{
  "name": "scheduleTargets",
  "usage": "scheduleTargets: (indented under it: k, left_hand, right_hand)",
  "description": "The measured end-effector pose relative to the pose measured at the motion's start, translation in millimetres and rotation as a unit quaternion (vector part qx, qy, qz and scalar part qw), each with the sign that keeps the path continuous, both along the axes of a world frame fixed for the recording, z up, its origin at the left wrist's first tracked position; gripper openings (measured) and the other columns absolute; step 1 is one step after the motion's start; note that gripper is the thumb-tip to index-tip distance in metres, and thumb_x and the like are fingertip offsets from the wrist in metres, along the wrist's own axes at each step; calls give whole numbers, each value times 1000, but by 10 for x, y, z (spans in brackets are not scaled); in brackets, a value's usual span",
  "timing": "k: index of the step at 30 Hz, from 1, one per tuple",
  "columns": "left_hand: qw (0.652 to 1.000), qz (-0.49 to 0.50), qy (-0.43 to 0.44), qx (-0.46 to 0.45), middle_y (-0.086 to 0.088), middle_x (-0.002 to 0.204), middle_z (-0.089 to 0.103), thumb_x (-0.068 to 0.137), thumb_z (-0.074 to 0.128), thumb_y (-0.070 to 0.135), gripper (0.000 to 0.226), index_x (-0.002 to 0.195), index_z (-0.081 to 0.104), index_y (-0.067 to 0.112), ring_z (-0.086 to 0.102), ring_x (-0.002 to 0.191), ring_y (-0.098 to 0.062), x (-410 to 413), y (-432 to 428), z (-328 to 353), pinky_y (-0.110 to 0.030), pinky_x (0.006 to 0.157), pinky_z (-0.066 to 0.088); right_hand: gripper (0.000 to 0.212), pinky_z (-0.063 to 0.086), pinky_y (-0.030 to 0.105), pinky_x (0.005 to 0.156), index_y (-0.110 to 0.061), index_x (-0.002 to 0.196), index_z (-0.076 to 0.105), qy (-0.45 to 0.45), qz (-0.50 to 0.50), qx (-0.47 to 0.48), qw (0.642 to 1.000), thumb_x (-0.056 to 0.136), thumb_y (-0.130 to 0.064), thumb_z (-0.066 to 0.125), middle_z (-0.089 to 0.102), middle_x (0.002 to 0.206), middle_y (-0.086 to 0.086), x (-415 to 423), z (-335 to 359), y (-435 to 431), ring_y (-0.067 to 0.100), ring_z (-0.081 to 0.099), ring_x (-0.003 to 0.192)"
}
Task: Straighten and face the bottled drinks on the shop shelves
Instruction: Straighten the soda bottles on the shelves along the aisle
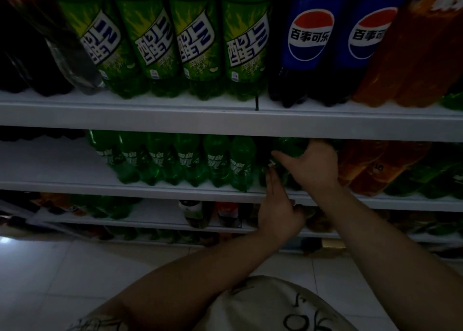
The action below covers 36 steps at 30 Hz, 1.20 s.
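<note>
On the middle shelf (175, 189) stands a row of several small green bottles (215, 160). At the right end of that row my right hand (310, 165) grips a green bottle (290, 146) round its upper part. My left hand (278, 205) reaches in just below it, fingers straight and touching the lower part of the same bottle near the shelf edge. The bottle's lower half is hidden by my hands.
The top shelf (225, 120) carries several large green bottles (195, 42), two blue cola bottles (308, 45), orange bottles (413, 50) at right and dark bottles (25, 55) at left. Orange bottles (370, 168) stand right of my hands. Lower shelves hold mixed drinks. Below is tiled floor (75, 268).
</note>
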<state>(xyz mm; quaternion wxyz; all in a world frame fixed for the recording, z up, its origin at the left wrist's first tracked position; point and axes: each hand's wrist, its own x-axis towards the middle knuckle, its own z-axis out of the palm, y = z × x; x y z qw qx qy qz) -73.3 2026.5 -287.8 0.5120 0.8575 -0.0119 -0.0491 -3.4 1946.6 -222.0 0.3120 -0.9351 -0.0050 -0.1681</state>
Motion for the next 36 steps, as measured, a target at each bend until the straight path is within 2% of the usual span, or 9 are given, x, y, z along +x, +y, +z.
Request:
scheduleTargets:
  k: [5,9,12,15,19,24,29,32,36]
  left_hand:
    - [1000,20,-5,-3,-2,159,12,84,57,15,89,152,0,20,60,105,-20,-49,125,-78,-34,85,53]
    - [999,17,17,-40,-6,154,23,78,51,23,92,152,-3,20,57,106,-22,118,141,-14,-35,91,50]
    - [997,24,19,-65,-10,146,35,73,48,19,91,151,3,20,54,109,-21,209,124,6,-36,94,47]
    - [998,29,26,-57,-11,153,26,77,50,16,92,152,-3,20,46,123,-27,207,109,-59,-37,100,44]
    - [998,12,19,-57,-1,160,2,82,51,20,93,151,-12,21,42,121,-8,150,89,-142,-14,95,34]
    - [999,-6,5,-47,-4,160,2,83,59,17,100,150,-15,17,38,112,6,147,54,-149,-24,96,42]
    - [999,38,16,-30,-16,151,27,82,54,4,87,151,0,7,41,129,-31,258,67,7,-40,103,41]
    - [999,-17,8,34,-13,159,2,86,55,18,91,151,-7,10,49,120,-32,-19,22,-68,-39,94,48]
    - [982,-119,21,145,-9,156,-24,87,59,34,100,149,-17,14,36,133,-32,-235,-69,-257,-37,90,46]
  right_hand:
    - [33,40,3,69,-31,95,61,105,83,87,987,70,-41,80,57,84,-19,96,23,-169,2,53,86]
    - [61,47,30,90,-11,124,56,56,73,44,995,74,-42,75,63,116,7,33,-4,-168,22,57,108]
    - [70,45,31,90,-8,127,53,-23,71,7,997,72,-45,76,61,119,12,-66,-22,-95,26,55,111]
    - [73,44,25,82,-7,122,56,-29,42,6,999,69,-52,76,64,112,13,-48,-9,-42,26,59,104]
    - [63,41,18,76,-9,115,61,-1,41,33,999,69,-50,76,67,105,7,42,16,-96,21,62,97]
    - [56,44,24,55,-8,78,59,12,22,-52,998,67,-61,72,58,67,4,54,51,-66,19,59,65]
    - [48,44,23,61,-5,87,64,9,44,-59,997,78,-53,66,66,79,10,51,102,8,21,62,76]
    - [44,43,20,73,-14,107,62,78,81,11,994,79,-47,67,66,97,5,69,132,-112,16,59,91]
    - [68,42,18,73,-11,113,60,39,53,7,998,68,-59,73,66,103,5,72,140,-91,17,59,95]
